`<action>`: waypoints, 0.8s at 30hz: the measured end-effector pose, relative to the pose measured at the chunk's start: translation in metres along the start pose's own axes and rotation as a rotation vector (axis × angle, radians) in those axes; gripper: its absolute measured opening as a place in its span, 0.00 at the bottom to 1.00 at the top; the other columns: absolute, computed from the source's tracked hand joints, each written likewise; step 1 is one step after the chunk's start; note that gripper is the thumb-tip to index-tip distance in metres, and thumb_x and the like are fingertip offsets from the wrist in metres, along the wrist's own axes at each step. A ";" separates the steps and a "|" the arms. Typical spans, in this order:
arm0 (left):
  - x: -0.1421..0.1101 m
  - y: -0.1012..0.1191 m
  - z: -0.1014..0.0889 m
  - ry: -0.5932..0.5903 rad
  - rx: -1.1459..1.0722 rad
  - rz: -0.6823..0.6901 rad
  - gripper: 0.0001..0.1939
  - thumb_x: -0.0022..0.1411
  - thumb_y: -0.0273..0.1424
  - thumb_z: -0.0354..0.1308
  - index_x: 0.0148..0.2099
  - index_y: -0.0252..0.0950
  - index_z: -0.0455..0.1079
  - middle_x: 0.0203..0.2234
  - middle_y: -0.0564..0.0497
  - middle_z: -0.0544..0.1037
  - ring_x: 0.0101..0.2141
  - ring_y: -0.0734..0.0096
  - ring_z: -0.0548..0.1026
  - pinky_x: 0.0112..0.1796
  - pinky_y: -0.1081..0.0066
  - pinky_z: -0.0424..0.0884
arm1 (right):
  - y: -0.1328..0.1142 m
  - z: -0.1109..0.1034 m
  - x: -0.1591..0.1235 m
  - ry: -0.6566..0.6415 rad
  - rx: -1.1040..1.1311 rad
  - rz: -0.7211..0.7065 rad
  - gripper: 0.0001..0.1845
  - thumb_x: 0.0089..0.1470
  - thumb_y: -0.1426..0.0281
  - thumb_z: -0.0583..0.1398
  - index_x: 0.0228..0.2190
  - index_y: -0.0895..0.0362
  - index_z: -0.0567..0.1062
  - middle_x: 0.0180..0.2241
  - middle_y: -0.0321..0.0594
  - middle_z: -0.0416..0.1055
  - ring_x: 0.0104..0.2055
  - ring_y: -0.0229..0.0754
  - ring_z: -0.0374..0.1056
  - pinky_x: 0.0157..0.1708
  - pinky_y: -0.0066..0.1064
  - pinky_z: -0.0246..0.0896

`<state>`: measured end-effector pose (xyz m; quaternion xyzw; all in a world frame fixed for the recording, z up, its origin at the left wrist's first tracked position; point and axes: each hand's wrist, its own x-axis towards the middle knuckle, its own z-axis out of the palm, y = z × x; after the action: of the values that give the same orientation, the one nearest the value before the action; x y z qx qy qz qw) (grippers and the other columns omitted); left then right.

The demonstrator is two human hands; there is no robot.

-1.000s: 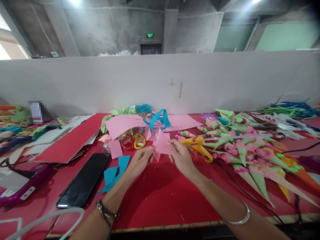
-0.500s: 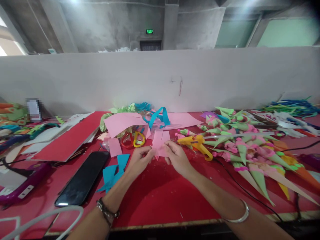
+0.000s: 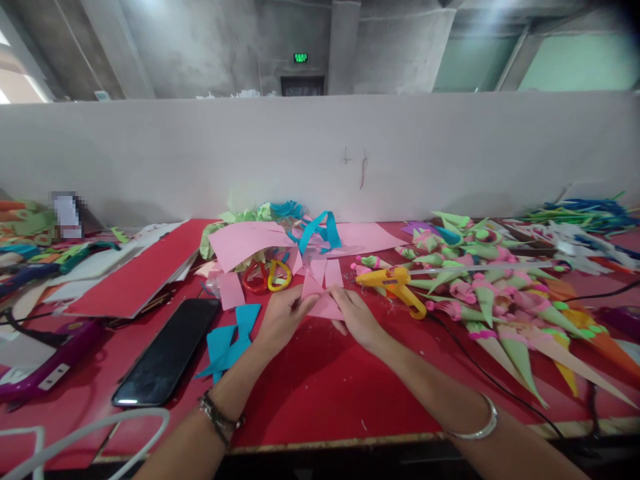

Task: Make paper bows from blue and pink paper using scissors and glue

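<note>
Between my hands, over the red tabletop, is a small pink paper piece (image 3: 324, 308) with a corner turned up at its left. My left hand (image 3: 284, 313) pinches its left side, and my right hand (image 3: 357, 317) grips its right side. Just beyond lie pink strips (image 3: 333, 273). Scissors with one red and one yellow handle (image 3: 279, 276) rest near my left hand, partly under a large pink sheet (image 3: 250, 243). A yellow glue gun (image 3: 395, 283) lies to the right of my right hand.
A black phone (image 3: 167, 353) and blue paper pieces (image 3: 233, 340) lie on the left, beside a purple power strip (image 3: 50, 363). Several paper cones (image 3: 493, 300) are heaped on the right. The glue gun's black cable (image 3: 480, 363) runs to the front edge. A low white partition (image 3: 225, 153) stands behind.
The pink piece has been turned and folded or bent between my fingers, so a pointed corner now stands up at the left. My hands stay in about the same place.
</note>
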<state>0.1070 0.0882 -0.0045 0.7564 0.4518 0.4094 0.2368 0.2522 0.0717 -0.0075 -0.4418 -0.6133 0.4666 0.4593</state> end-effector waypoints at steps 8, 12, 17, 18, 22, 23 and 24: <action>-0.001 -0.001 0.000 -0.117 -0.174 -0.039 0.19 0.57 0.41 0.46 0.19 0.35 0.52 0.13 0.59 0.53 0.17 0.80 0.53 0.19 0.77 0.48 | -0.001 -0.001 0.002 -0.008 -0.110 -0.121 0.18 0.52 0.61 0.49 0.16 0.55 0.56 0.10 0.25 0.48 0.11 0.28 0.47 0.10 0.22 0.39; -0.001 0.000 0.000 -0.337 -0.311 -0.136 0.16 0.58 0.41 0.44 0.25 0.35 0.58 0.12 0.58 0.63 0.14 0.80 0.60 0.18 0.78 0.54 | -0.002 -0.003 0.000 -0.039 -0.102 -0.100 0.17 0.52 0.64 0.48 0.15 0.55 0.54 0.09 0.24 0.47 0.09 0.29 0.49 0.10 0.21 0.39; 0.000 0.002 -0.002 -0.331 -0.329 -0.119 0.15 0.57 0.40 0.46 0.25 0.34 0.59 0.11 0.59 0.63 0.14 0.81 0.59 0.17 0.79 0.54 | -0.001 -0.001 -0.001 -0.007 -0.120 -0.140 0.17 0.53 0.65 0.47 0.16 0.56 0.56 0.09 0.25 0.50 0.10 0.29 0.50 0.11 0.21 0.42; 0.000 0.002 -0.003 -0.309 -0.321 -0.104 0.15 0.57 0.39 0.46 0.24 0.34 0.58 0.11 0.59 0.62 0.14 0.82 0.59 0.17 0.79 0.53 | -0.001 0.000 0.000 -0.007 -0.127 -0.152 0.17 0.53 0.65 0.47 0.16 0.56 0.56 0.09 0.26 0.51 0.11 0.29 0.51 0.12 0.21 0.43; 0.000 0.006 -0.003 -0.230 -0.284 -0.089 0.14 0.56 0.38 0.48 0.23 0.34 0.57 0.10 0.60 0.60 0.13 0.82 0.57 0.17 0.79 0.52 | 0.003 0.001 0.003 -0.008 -0.126 -0.170 0.15 0.52 0.65 0.48 0.17 0.56 0.57 0.12 0.27 0.51 0.14 0.30 0.52 0.14 0.22 0.45; 0.000 0.006 -0.003 -0.215 -0.285 -0.097 0.14 0.56 0.38 0.48 0.24 0.34 0.58 0.09 0.60 0.60 0.13 0.82 0.57 0.17 0.79 0.51 | 0.003 0.001 0.004 0.003 -0.126 -0.187 0.13 0.52 0.66 0.49 0.19 0.56 0.59 0.13 0.27 0.51 0.15 0.30 0.52 0.15 0.22 0.47; 0.000 0.006 -0.004 -0.203 -0.292 -0.111 0.14 0.56 0.38 0.48 0.24 0.34 0.58 0.09 0.60 0.60 0.13 0.82 0.56 0.17 0.79 0.51 | 0.003 0.000 0.004 0.021 -0.128 -0.219 0.10 0.52 0.66 0.50 0.22 0.56 0.61 0.15 0.28 0.52 0.17 0.31 0.54 0.16 0.22 0.49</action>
<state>0.1069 0.0856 0.0017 0.7254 0.4023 0.3786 0.4107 0.2515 0.0764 -0.0102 -0.4054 -0.6815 0.3693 0.4846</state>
